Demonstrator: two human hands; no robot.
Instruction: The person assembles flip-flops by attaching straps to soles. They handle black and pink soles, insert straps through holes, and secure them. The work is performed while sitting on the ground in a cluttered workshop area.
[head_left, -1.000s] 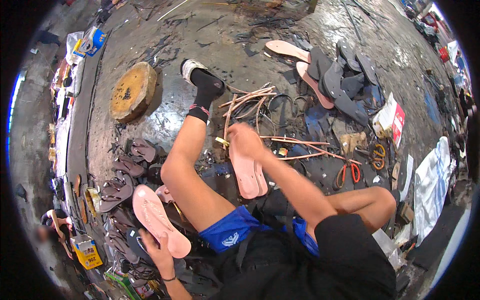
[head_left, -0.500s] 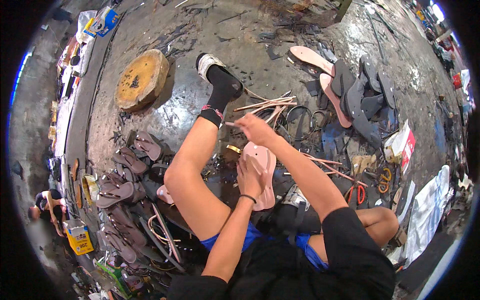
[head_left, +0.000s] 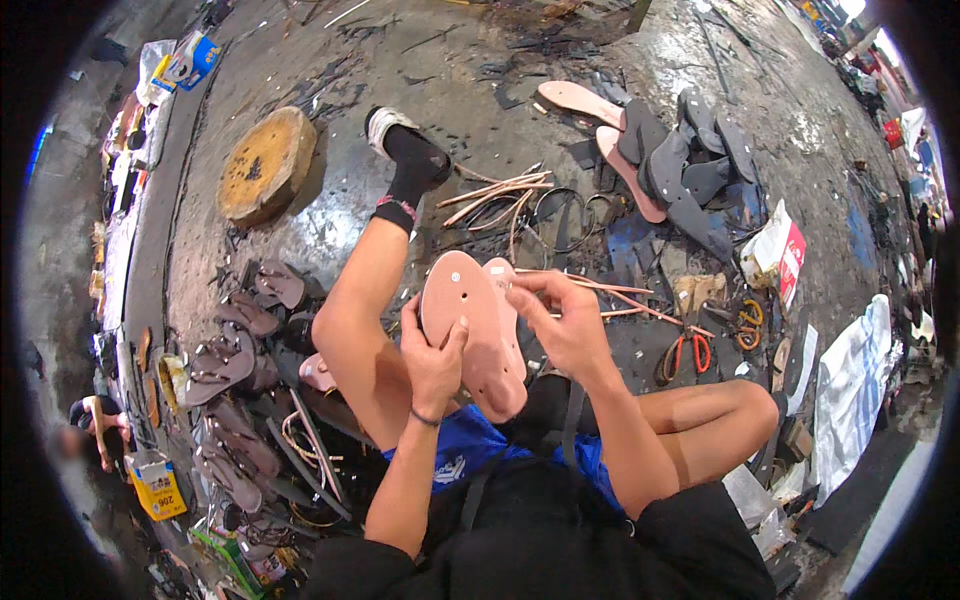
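Observation:
A pink sandal sole (head_left: 447, 293) with small holes is held up in my left hand (head_left: 435, 358), the thumb pressed on its face and the fingers behind it. Just behind it and to the right is a second pink sole (head_left: 500, 325), partly overlapped by the first. My right hand (head_left: 568, 322) is closed, its fingertips pinched at the upper right edge of that second sole. Whatever sits between those fingertips is too small to make out. Both soles are over my lap, between my bent legs.
Finished brown sandals (head_left: 222, 365) lie piled at left. Farther off are a round wooden block (head_left: 266, 166), pink strips (head_left: 490, 195) and dark grey soles (head_left: 690, 190). Red-handled scissors (head_left: 688, 355) lie at right, near a white cloth sheet (head_left: 850, 390). Another person (head_left: 98, 420) is at far left.
My left hand has gone from lying on the pink sole to gripping it raised and tilted. My right hand has drawn back from beside my left ankle to the soles' right edge.

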